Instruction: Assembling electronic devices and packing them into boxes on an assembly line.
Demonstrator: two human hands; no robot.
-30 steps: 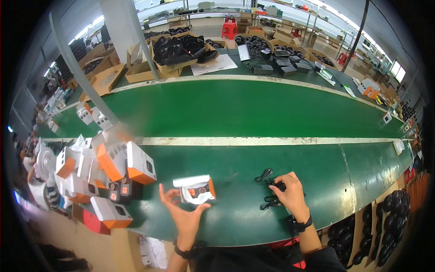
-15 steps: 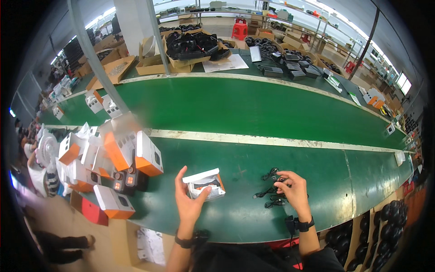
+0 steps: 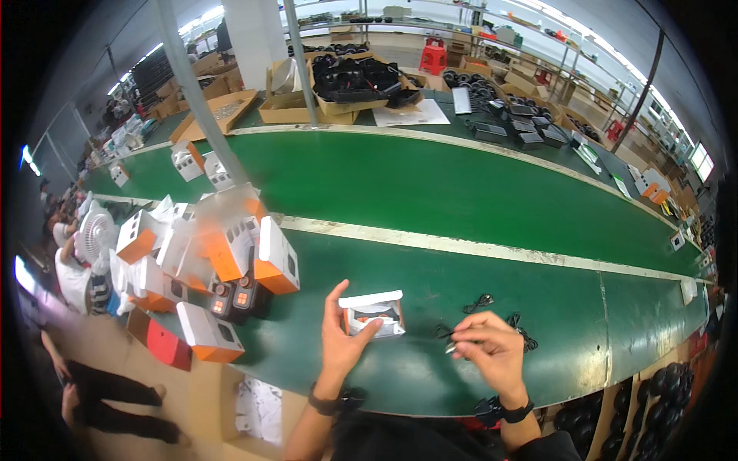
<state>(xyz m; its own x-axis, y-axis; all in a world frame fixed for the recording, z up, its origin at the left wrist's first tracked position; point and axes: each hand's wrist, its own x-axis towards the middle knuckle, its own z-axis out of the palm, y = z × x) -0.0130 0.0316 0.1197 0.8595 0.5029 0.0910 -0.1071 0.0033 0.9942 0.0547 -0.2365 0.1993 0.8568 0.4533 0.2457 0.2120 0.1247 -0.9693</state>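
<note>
My left hand [image 3: 340, 349] is closed around a small white and orange box [image 3: 374, 297], thumb on its near side. The box's top is open, and a clear plastic bag with dark and orange contents shows inside. To its right, my right hand [image 3: 496, 355] pinches a black cable [image 3: 443, 332] with a metal plug end just above the green tabletop [image 3: 419, 369]. Two more coiled black cables lie beyond that hand: one cable [image 3: 478, 303] on its far side, the other cable [image 3: 525, 336] partly hidden behind the fingers.
White and orange boxes [image 3: 207, 330] crowd the table's left, beside dark devices with orange buttons [image 3: 244, 292]. A pale ledge [image 3: 430, 243] separates the tabletop from a green conveyor belt [image 3: 461, 184]. Below left stand an open carton [image 3: 211, 399] and a person's legs [image 3: 115, 399].
My right hand has lifted a cable from the bunch and brought it left and nearer to me. The left hand still holds the box. The whole view has shifted slightly.
</note>
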